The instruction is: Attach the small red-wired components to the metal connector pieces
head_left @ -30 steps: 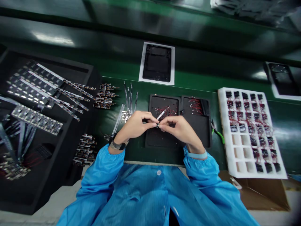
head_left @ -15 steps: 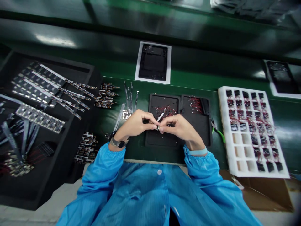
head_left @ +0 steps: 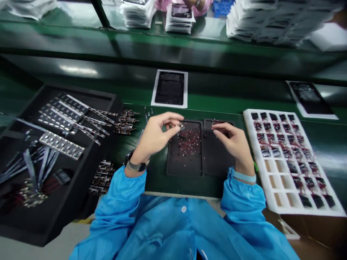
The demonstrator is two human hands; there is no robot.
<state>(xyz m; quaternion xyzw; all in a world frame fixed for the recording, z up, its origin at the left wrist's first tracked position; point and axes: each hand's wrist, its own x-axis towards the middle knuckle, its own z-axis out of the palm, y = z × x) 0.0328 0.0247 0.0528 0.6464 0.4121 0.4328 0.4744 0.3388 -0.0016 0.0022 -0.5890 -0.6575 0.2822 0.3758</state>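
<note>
My left hand (head_left: pixel 161 135) pinches a small dark part (head_left: pixel 181 126) between thumb and fingertips, above the upper edge of a black tray (head_left: pixel 184 169). That tray holds small parts on red wires (head_left: pixel 189 141). Over the second black tray (head_left: pixel 217 164), to the right, is my right hand (head_left: pixel 231 139), its thumb and index finger apart; I see nothing between them. More red-wired parts lie at this tray's top, partly behind the right hand. Small connector boards (head_left: pixel 126 121) lie in a heap left of my left hand.
A white foam tray (head_left: pixel 306 209) with black wired parts is at the right. A large black bin (head_left: pixel 40 224) with strips and boards stands left. Papered panels (head_left: pixel 170 88) (head_left: pixel 310 97) lie behind; a person's hand (head_left: pixel 199 3) shows beyond the shelf.
My hands have parted: the right one moved right and opened. The left one keeps a small part. The white strip between them is no longer visible, and the view has tilted up.
</note>
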